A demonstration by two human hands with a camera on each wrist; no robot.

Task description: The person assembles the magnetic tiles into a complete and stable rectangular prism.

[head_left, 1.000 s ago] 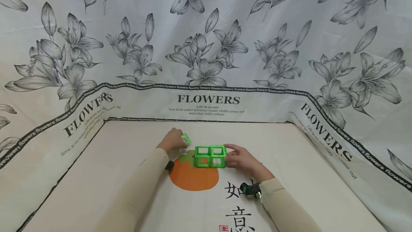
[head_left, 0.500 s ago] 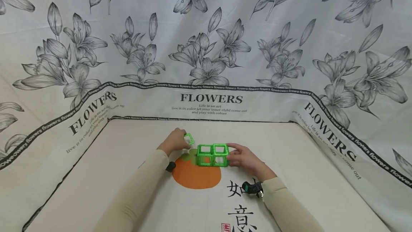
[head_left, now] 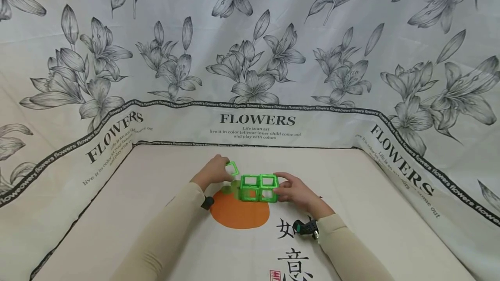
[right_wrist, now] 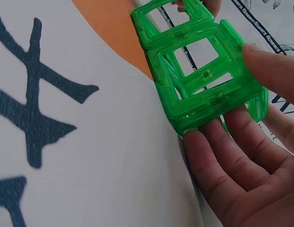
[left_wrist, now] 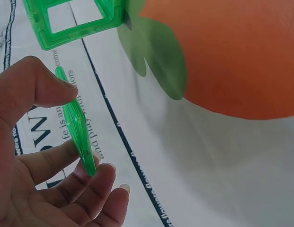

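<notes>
Between the thumb and fingers of my left hand a single square green magnetic tile is pinched, seen nearly edge-on in the left wrist view. My right hand grips the right end of a block of joined green magnetic tiles, open-framed squares set in a box-like shape. In the right wrist view the thumb lies along one side of this tile block and the fingers curl at its end. A small gap separates the single tile from the block's left end.
A pale tablecloth printed with an orange fruit and dark characters lies beneath. Flower-printed curtain hangs behind and along both sides. A dark watch-like band sits at the right wrist.
My left hand has brought the single tile slightly right, nearer to the block, and its angle has turned a little. The right hand keeps its grip. The head view has shifted slightly.
</notes>
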